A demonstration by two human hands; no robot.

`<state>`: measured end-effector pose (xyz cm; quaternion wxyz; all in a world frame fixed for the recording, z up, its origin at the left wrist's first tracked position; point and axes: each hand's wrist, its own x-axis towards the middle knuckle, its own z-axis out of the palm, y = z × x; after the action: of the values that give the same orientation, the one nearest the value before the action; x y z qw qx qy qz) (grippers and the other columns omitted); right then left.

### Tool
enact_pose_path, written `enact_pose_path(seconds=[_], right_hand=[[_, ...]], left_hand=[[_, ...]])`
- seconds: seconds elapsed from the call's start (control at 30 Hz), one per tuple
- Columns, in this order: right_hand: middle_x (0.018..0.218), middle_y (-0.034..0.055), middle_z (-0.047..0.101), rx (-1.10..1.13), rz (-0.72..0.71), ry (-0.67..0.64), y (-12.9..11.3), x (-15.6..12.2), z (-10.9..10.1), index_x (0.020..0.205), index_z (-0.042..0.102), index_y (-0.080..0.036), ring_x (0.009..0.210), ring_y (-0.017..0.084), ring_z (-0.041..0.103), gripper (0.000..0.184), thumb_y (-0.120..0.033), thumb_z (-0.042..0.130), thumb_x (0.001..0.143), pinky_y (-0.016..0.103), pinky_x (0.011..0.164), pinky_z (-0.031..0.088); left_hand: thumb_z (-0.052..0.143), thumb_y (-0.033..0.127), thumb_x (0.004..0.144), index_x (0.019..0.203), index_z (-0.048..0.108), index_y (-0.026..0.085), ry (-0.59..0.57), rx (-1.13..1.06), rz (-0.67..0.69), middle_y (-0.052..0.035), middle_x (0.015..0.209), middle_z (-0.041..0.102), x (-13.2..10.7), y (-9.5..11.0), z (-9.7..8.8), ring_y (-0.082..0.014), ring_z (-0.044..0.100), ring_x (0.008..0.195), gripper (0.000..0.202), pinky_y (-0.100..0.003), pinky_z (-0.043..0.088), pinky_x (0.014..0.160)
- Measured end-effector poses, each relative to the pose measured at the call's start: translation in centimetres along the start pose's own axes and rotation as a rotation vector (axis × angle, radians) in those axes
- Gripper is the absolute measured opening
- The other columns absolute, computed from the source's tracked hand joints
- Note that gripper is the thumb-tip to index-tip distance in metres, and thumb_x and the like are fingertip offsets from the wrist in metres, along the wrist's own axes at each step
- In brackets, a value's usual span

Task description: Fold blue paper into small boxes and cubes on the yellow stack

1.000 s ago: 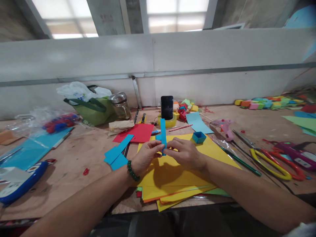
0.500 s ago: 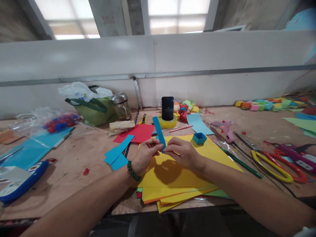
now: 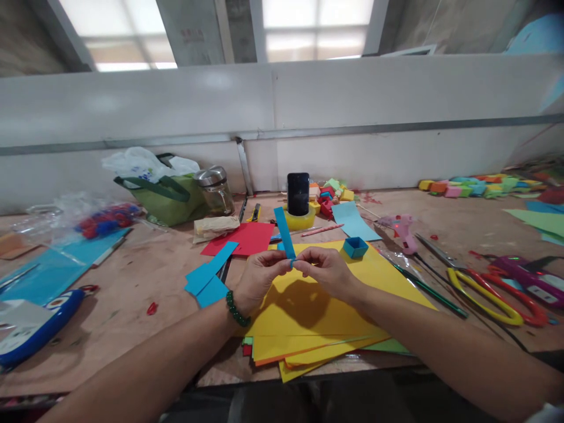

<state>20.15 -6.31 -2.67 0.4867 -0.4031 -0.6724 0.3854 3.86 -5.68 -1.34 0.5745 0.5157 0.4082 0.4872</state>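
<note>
Between my two hands a narrow blue paper strip [image 3: 284, 232] stands nearly upright, leaning a little left. My left hand [image 3: 259, 273] pinches its lower end between thumb and fingers. From the other side my right hand [image 3: 326, 269] pinches the same end, the fingertips of both hands almost meeting. The fold at the bottom is mostly covered by my fingers. Beneath them lies a stack of yellow paper sheets [image 3: 374, 305]. A small open blue paper box [image 3: 355, 248] sits on the stack beyond my right hand. Loose blue paper pieces [image 3: 211, 273] lie left of the stack.
A phone [image 3: 298, 194] leans upright by a tape roll [image 3: 304, 220]. To the right are a pink glue gun [image 3: 402, 229], a green pencil [image 3: 434, 291] and scissors [image 3: 482, 296]. A glass jar [image 3: 215, 194] and green bag [image 3: 171, 200] stand back left.
My right fingers have shifted closer to my left fingertips at the strip's lower end. The strip now stands slightly more upright.
</note>
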Motion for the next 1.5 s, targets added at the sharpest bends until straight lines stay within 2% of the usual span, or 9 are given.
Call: enact_pose_path(seconds=[0.27, 0.47, 0.67, 0.9, 1.03, 1.17, 1.3, 1.37, 1.5], right_hand=[[0.058, -0.0029, 0.057, 0.149, 0.136, 0.022, -0.2, 0.1, 0.1, 0.065, 0.06, -0.017, 0.05, 0.009, 0.052, 0.031, -0.045, 0.074, 0.064, 0.023, 0.051, 0.048], [0.056, -0.0042, 0.056, 0.209, 0.182, 0.045, -0.5, 0.2, 0.2, 0.063, 0.057, -0.016, 0.049, 0.008, 0.052, 0.036, -0.046, 0.077, 0.058, 0.023, 0.051, 0.05], [0.055, -0.0067, 0.057, 0.271, 0.191, 0.078, -0.6, 0.3, 0.3, 0.072, 0.051, -0.019, 0.049, 0.009, 0.055, 0.042, -0.043, 0.081, 0.054, 0.023, 0.05, 0.05], [0.055, -0.0043, 0.054, 0.203, 0.133, 0.019, 0.1, 0.3, 0.1, 0.062, 0.058, -0.016, 0.049, 0.007, 0.049, 0.032, -0.042, 0.076, 0.062, 0.022, 0.05, 0.046], [0.061, -0.0026, 0.056, 0.208, 0.103, -0.032, 0.2, 0.4, -0.3, 0.067, 0.06, -0.016, 0.053, 0.008, 0.051, 0.03, -0.044, 0.072, 0.067, 0.023, 0.053, 0.046], [0.059, -0.0026, 0.053, 0.035, -0.003, -0.03, -0.1, 0.1, -0.5, 0.067, 0.057, -0.016, 0.051, 0.008, 0.047, 0.027, -0.041, 0.065, 0.074, 0.022, 0.048, 0.039], [0.059, -0.0015, 0.055, -0.084, -0.124, 0.068, -0.6, -0.4, -0.1, 0.065, 0.054, -0.017, 0.052, 0.008, 0.045, 0.025, -0.036, 0.06, 0.08, 0.021, 0.047, 0.037], [0.059, -0.0012, 0.055, -0.102, -0.132, 0.077, -0.7, -0.5, 0.1, 0.065, 0.053, -0.018, 0.052, 0.009, 0.045, 0.024, -0.036, 0.058, 0.08, 0.021, 0.047, 0.037], [0.055, -0.0034, 0.047, -0.097, -0.093, 0.047, -0.8, -0.4, 0.2, 0.062, 0.05, -0.018, 0.049, 0.008, 0.037, 0.025, -0.037, 0.058, 0.077, 0.021, 0.044, 0.032]], left_hand=[[0.086, 0.031, 0.048, 0.065, 0.075, 0.016, -0.038, 0.006, 0.023, -0.0014, 0.063, 0.068, 0.0, 0.0, -0.2, -0.0118, 0.054, 0.062, 0.025, -0.024, 0.044, 0.063], [0.087, 0.03, 0.045, 0.066, 0.075, 0.016, 0.005, -0.014, 0.002, -0.0025, 0.064, 0.07, -0.2, 0.0, 0.0, -0.013, 0.057, 0.063, 0.028, -0.026, 0.048, 0.065], [0.083, 0.031, 0.055, 0.072, 0.075, 0.014, -0.048, 0.053, 0.048, -0.0047, 0.07, 0.072, -0.7, 0.5, -0.1, -0.0149, 0.061, 0.066, 0.025, -0.027, 0.05, 0.068], [0.086, 0.032, 0.051, 0.084, 0.068, 0.015, -0.073, -0.054, 0.071, -0.0008, 0.068, 0.071, -0.1, -0.7, -0.3, -0.0132, 0.064, 0.064, 0.041, -0.024, 0.05, 0.064], [0.086, 0.031, 0.053, 0.092, 0.065, 0.015, -0.123, -0.05, 0.085, 0.0003, 0.067, 0.069, 0.3, -0.9, -0.4, -0.0131, 0.064, 0.065, 0.047, -0.025, 0.05, 0.065], [0.085, 0.032, 0.053, 0.094, 0.062, 0.016, -0.115, -0.01, 0.089, 0.0047, 0.06, 0.063, 0.2, -0.7, -0.4, -0.0098, 0.058, 0.059, 0.05, -0.022, 0.046, 0.061], [0.077, 0.043, 0.064, 0.08, 0.063, 0.015, -0.196, 0.102, 0.063, 0.0014, 0.064, 0.062, -0.1, -0.5, -0.3, -0.0102, 0.056, 0.062, 0.035, -0.022, 0.045, 0.061], [0.072, 0.049, 0.068, 0.071, 0.061, 0.015, -0.233, 0.152, 0.072, 0.0002, 0.063, 0.061, -0.1, -0.4, -0.2, -0.011, 0.055, 0.062, 0.036, -0.024, 0.045, 0.062], [0.068, 0.053, 0.069, 0.066, 0.054, 0.017, -0.198, 0.248, 0.141, 0.0024, 0.06, 0.054, -0.3, -0.3, -0.2, -0.0119, 0.054, 0.06, 0.039, -0.025, 0.044, 0.061]])
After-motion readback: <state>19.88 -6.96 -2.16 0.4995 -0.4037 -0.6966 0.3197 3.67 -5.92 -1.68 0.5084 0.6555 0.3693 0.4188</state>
